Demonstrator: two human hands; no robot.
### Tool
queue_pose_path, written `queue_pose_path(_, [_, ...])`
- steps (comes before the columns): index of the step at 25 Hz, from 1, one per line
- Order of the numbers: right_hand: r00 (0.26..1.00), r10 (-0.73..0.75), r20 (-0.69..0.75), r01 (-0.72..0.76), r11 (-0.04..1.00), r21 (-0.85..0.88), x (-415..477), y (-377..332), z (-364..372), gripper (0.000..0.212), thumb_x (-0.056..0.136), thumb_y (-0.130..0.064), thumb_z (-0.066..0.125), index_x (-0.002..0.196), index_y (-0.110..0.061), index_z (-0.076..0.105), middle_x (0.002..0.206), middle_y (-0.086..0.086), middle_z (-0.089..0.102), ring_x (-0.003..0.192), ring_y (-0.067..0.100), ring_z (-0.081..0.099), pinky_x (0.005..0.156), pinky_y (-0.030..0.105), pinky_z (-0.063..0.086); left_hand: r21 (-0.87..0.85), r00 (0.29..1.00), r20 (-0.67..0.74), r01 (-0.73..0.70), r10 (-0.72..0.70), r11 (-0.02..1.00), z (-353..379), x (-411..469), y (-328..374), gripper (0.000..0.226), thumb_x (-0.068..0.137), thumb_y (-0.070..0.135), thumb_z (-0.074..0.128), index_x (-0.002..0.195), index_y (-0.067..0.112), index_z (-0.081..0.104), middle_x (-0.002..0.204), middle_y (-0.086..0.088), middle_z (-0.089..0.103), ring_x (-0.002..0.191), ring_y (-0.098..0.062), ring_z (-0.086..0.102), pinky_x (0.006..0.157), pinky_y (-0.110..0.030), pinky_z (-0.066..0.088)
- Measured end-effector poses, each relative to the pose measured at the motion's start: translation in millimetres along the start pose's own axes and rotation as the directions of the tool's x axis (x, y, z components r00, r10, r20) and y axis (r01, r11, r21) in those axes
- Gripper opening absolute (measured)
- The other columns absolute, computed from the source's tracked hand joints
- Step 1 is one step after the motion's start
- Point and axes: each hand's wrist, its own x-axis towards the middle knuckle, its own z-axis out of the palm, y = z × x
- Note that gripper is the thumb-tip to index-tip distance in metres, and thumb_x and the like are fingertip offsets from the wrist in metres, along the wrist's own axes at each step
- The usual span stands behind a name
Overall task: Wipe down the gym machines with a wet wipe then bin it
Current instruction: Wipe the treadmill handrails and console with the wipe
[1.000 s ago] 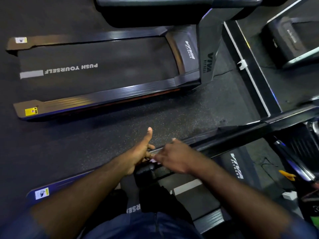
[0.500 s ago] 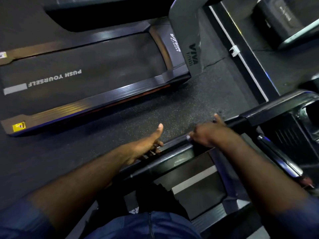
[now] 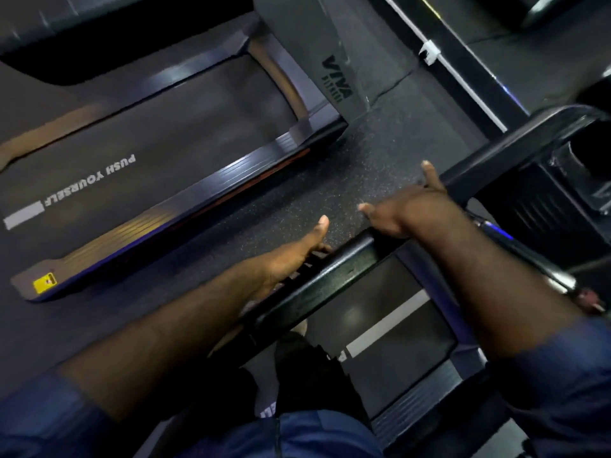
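Stance: person stands on a treadmill [image 3: 429, 388] and looks down; both forearms reach forward to its handrail [image 3: 330, 285].
Handrail: black, glossy; runs diagonally from under the left forearm up past the right grip, then bends toward the console housing [image 3: 545, 200] beyond that grip.
Left grip [image 3: 291, 262]: lies along the rail's outer side, touching it. Thumb is straight and lifted clear, and the fingers [image 3: 322, 249] are bent in against the rail. Cannot tell whether they clasp the rail or something else.
Right grip [image 3: 406, 209]: farther up the rail than the left grip, apart from it. Palm down on the rail, released, with two digits straight and spread wide. The other fingers are hidden behind the hand.
Wet wipe: not discernible at either grip; position cannot be told.
Belt [image 3: 390, 309]: dark with a pale stripe, below the rail, between the two forearms.
Floor [image 3: 347, 166]: dark speckled rubber, just beyond both grips.
Neighbouring treadmill [image 3: 185, 133]: across the floor strip from the left grip; its belt reads "PUSH YOURSELF".
Yellow sticker [image 3: 44, 283]: on that machine's rear corner, well left of the left grip.
Upright [image 3: 334, 77]: grey, lettered "VIVA", well beyond the right grip.
Sleeves [image 3: 562, 375]: dark blue, on both arms behind the grips.
Sharpness: edges smeared, fine detail at the fingertips unreadable.
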Motion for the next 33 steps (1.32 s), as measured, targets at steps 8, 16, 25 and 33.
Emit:
queue_pose_path(8, [0.585,0.258,-0.769,0.258,0.840,0.478,-14,7,87,0.042,0.107,-0.049,0.040,0.109,-0.026,0.075,0.114,-0.004,0.075,0.121,0.014,0.064,0.129,0.053,0.013,0.137,0.974,0.040,-0.227,0.224,0.964,26,-2,23,0.076,0.092,0.087,0.030,0.136,0.035,0.063,0.145,0.008,0.061,0.130,-0.010,0.059,0.120,-0.041,0.039])
queue_pose_path(16, [0.187,0.970,-0.153,0.637,-0.001,0.771,-23,-128,122,0.040,0.104,-0.012,0.059,0.144,-0.009,0.059,0.146,0.003,0.056,0.137,0.014,0.053,0.116,0.032,0.042,0.635,0.874,-0.124,-0.294,0.469,0.715,45,21,12,0.079,0.093,0.086,0.024,0.130,0.027,0.060,0.129,0.000,0.068,0.115,-0.019,0.063,0.102,-0.044,0.049])
queue_pose_path(25, [0.709,0.704,0.031,0.655,-0.675,0.340,-20,-170,138,0.047,0.114,-0.030,0.038,0.161,-0.025,0.036,0.165,-0.003,0.037,0.151,0.009,0.035,0.124,0.023,0.027,0.684,0.816,-0.146,-0.325,0.559,0.653,46,24,7,0.093,0.088,0.092,0.023,0.126,0.018,0.066,0.115,0.002,0.070,0.098,-0.012,0.066,0.092,-0.042,0.055])
queue_pose_path(33, [0.701,0.694,-0.163,0.705,-0.639,0.309,19,-101,126,0.093,0.096,-0.074,0.040,0.167,-0.018,0.014,0.174,-0.001,0.011,0.159,0.009,0.012,0.132,0.038,0.008,0.724,0.784,-0.169,-0.312,0.597,0.615,46,26,5,0.088,0.091,0.089,0.023,0.116,0.018,0.068,0.106,-0.001,0.070,0.095,-0.018,0.067,0.076,-0.037,0.050])
